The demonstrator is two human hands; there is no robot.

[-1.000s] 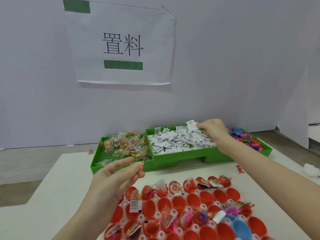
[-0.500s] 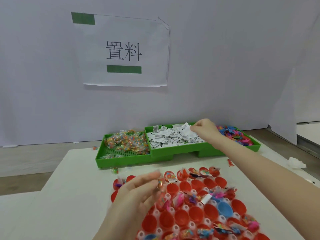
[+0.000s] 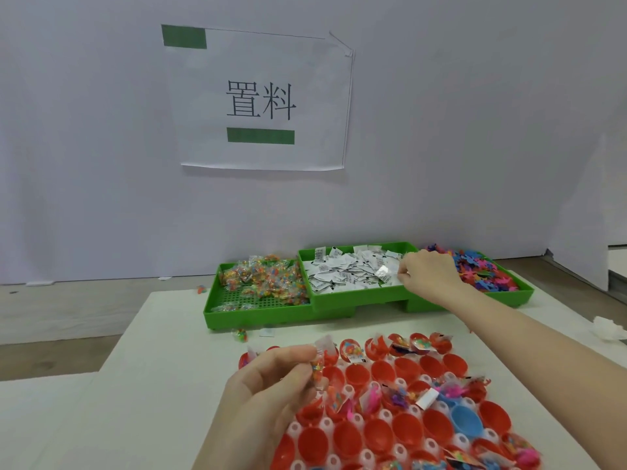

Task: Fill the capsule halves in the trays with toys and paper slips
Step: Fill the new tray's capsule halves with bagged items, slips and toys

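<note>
Your left hand [image 3: 268, 385] is pinching a small clear toy packet [image 3: 318, 369] between thumb and fingertips, hovering at the 9 o'clock edge of the capsule tray [image 3: 400, 418] on the counter [image 3: 163, 385]. Your right hand [image 3: 428, 274] is reaching to 12 o'clock, fingers curling into the paper slips [image 3: 349, 271] in the green bin [image 3: 359, 300]; whether that grip has a slip, I cannot tell. Slips are looking light and flimsy, so pinch one by a corner
</note>
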